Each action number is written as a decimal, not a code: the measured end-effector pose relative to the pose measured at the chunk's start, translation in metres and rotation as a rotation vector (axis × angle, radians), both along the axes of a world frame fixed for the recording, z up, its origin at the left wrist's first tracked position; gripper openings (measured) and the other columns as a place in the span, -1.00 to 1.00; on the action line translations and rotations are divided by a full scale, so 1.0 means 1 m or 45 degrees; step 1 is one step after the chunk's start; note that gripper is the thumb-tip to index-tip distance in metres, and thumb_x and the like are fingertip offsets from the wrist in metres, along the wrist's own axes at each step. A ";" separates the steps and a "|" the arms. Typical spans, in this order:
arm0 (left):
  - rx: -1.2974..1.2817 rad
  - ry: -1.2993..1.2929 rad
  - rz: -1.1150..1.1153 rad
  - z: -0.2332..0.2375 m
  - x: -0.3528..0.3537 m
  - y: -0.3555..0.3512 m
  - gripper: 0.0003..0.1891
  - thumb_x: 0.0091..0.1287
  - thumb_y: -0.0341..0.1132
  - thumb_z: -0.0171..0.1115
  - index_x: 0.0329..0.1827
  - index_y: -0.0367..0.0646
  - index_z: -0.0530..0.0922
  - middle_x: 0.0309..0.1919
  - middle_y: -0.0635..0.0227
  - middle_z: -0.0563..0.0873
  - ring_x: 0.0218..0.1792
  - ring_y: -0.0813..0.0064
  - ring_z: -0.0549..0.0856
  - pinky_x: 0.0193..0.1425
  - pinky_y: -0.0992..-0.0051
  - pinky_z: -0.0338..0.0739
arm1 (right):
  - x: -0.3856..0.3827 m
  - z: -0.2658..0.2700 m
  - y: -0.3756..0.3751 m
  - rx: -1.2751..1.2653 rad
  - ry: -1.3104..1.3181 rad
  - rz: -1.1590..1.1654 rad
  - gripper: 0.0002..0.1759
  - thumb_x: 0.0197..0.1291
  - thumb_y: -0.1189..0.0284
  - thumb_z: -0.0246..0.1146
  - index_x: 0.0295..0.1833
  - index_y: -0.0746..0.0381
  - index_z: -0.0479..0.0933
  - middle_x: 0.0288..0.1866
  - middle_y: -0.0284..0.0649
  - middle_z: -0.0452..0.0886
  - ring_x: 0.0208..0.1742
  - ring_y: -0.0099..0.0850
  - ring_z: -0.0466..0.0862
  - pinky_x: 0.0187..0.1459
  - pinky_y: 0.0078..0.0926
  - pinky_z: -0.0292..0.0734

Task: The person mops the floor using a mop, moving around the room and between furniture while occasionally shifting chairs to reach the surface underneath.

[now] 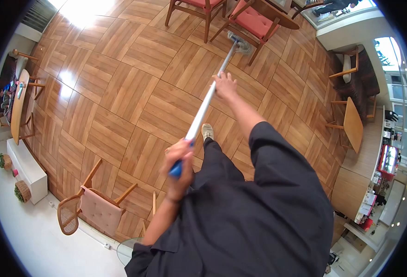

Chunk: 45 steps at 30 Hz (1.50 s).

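A mop with a white and blue pole [201,113] slants away from me across the floor. My left hand [179,161] is wrapped round the pole near its blue end cap [176,169], slightly blurred. Farther along, my right hand [225,86] holds the pole loosely, its fingertips somewhat apart. The grey mop head [242,45] rests on the floor by the legs of a wooden chair with a red cushion [254,21].
Another red-cushioned chair [195,3] stands beside it. A pink-cushioned chair [101,208] is at lower left, near a white bench with planters [27,171]. Wooden tables stand left [19,108] and right [352,124]. A counter [358,184] runs along the right.
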<state>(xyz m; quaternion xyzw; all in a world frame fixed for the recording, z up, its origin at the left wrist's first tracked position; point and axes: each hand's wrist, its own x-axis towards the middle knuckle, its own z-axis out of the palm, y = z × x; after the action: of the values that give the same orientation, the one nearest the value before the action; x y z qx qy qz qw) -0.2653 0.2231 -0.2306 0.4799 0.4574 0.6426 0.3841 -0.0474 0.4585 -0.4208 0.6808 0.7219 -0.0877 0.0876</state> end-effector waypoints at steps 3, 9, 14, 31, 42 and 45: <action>-0.140 0.055 -0.246 -0.053 0.025 0.010 -0.90 0.37 -0.49 0.33 -0.17 -0.19 0.54 0.02 0.20 0.71 0.31 0.11 0.59 0.40 0.20 0.42 | 0.023 0.003 -0.019 -0.080 0.146 0.078 -0.35 0.21 -0.05 0.34 0.36 -0.05 0.45 0.57 -0.11 0.28 0.57 -0.08 0.27 0.35 0.18 0.31; -0.245 -0.013 -0.204 -0.033 -0.047 -0.031 -0.89 0.38 -0.45 0.32 -0.25 -0.14 0.51 0.01 0.20 0.70 0.32 0.12 0.58 0.46 0.03 0.37 | -0.036 -0.013 -0.076 0.334 0.692 0.243 -0.56 0.12 0.11 0.47 -0.08 0.17 0.51 0.19 0.05 0.59 0.22 -0.03 0.58 0.34 0.16 0.34; -0.112 0.147 0.281 0.052 -0.174 -0.107 -0.95 0.46 -0.40 0.13 -0.14 -0.18 0.46 -0.18 0.26 0.59 -0.08 0.33 0.63 0.40 -0.17 0.44 | -0.172 0.066 -0.168 0.472 1.238 0.420 -0.64 0.00 0.32 0.54 -0.21 0.15 0.49 -0.21 -0.15 0.58 0.01 -0.06 0.61 0.36 0.14 0.30; 0.580 -0.178 0.280 0.119 -0.114 -0.021 -0.59 0.39 -0.17 0.36 -0.53 -0.05 0.33 -0.74 0.54 0.45 -0.70 0.61 0.48 -0.56 0.55 0.34 | -0.112 0.087 -0.067 0.354 1.338 1.040 -0.70 0.18 0.30 0.34 -0.56 0.08 0.45 -0.61 -0.33 0.49 -0.56 -0.24 0.58 -0.43 -0.27 0.44; -0.025 -0.257 0.045 0.018 0.053 0.139 -0.83 0.26 -0.59 0.24 -0.39 -0.17 0.42 -0.45 0.26 0.63 -0.27 0.30 0.67 0.26 0.00 0.48 | 0.094 -0.019 0.135 0.253 0.482 0.236 -0.63 0.13 0.07 0.44 -0.20 0.10 0.54 0.01 -0.16 0.60 0.15 -0.17 0.59 0.08 -0.01 0.51; 0.031 -0.300 0.104 0.035 0.062 0.146 -0.84 0.20 -0.58 0.23 -0.44 -0.18 0.42 -0.56 0.26 0.57 -0.38 0.30 0.63 0.17 0.01 0.49 | 0.121 -0.063 0.159 0.317 0.462 0.156 -0.60 0.16 0.03 0.43 -0.19 0.11 0.54 0.11 -0.10 0.59 0.27 -0.09 0.55 0.14 0.03 0.49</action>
<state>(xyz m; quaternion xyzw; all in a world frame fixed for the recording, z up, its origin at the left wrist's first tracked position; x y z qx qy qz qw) -0.2034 0.3693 -0.1959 0.3868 0.4204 0.7152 0.4027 0.0735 0.6174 -0.4840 0.6144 0.7710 -0.1134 -0.1233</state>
